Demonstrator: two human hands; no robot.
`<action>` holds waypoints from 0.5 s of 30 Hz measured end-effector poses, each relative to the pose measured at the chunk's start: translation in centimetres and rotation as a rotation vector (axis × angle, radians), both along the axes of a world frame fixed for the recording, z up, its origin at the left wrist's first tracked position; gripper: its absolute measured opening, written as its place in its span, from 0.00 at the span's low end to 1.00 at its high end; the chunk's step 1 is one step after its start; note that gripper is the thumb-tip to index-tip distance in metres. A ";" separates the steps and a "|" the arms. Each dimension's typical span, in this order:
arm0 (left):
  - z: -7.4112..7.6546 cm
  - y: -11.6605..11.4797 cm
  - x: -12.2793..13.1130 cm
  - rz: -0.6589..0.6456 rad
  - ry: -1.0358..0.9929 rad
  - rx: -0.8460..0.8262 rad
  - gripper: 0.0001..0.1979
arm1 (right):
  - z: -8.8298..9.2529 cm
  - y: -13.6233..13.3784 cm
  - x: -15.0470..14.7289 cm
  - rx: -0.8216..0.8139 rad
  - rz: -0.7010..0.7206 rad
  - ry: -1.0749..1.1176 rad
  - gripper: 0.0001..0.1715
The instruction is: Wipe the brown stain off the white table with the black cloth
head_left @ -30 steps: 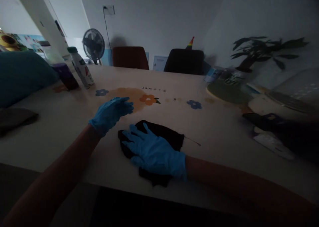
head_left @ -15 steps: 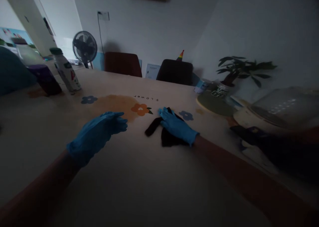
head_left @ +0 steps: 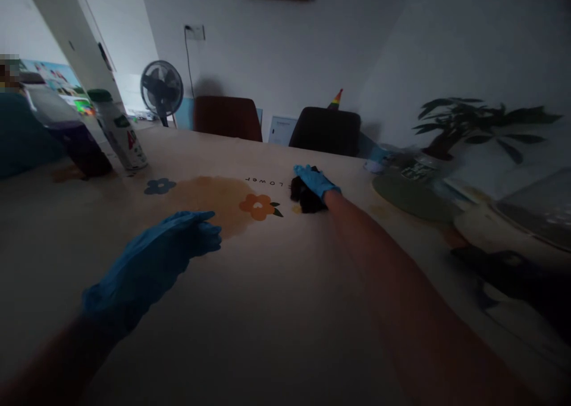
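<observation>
My right hand (head_left: 316,181), in a blue disposable glove, presses down on a bunched black cloth (head_left: 307,199) toward the far side of the table. Its fingers reach forward over the cloth, whose underside is hidden. My left hand (head_left: 158,263), gloved the same way, hovers above the near left part of the table with nothing in it; its fingers are extended and loosely curved. Below both hands lies a pale tablecloth (head_left: 250,311) printed with an orange flower (head_left: 257,207), a blue flower (head_left: 159,186) and lettering, part of it covered by the black cloth.
At the left stand a white bottle with a green cap (head_left: 116,129) and a bottle of dark purple liquid (head_left: 82,147). A potted plant (head_left: 439,150), a round green mat (head_left: 408,195) and a pale lidded container (head_left: 482,227) occupy the right. Two chairs (head_left: 227,117) back the far edge.
My right hand has pushed the black cloth away from me toward the far edge, and the cloth looks more bunched. My left hand has come slightly nearer. The view has shifted a little.
</observation>
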State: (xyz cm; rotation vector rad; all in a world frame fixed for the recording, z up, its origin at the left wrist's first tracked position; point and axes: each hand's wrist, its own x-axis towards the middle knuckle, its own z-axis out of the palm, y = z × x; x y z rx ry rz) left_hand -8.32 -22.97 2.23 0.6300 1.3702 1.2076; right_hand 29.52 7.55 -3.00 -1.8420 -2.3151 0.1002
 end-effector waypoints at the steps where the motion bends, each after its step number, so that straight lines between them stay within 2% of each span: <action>1: 0.0 0.1 0.0 -0.010 0.002 0.004 0.25 | 0.0 0.2 -0.6 -0.003 -0.021 -0.005 0.33; 4: -0.1 0.3 0.3 -0.030 -0.014 -0.001 0.24 | -0.2 -0.5 -1.9 -0.024 -0.044 -0.016 0.35; 8: -0.1 0.7 0.7 -0.060 -0.091 0.022 0.21 | -0.1 -3.9 -2.5 -0.062 0.035 -0.020 0.38; 11: -0.1 1.1 0.5 -0.056 -0.100 0.041 0.21 | -0.2 -8.2 -2.2 -0.090 0.121 -0.021 0.39; 15: -0.2 1.4 0.2 -0.039 -0.072 0.048 0.22 | -0.6 -16.1 -0.9 -0.126 0.216 -0.010 0.45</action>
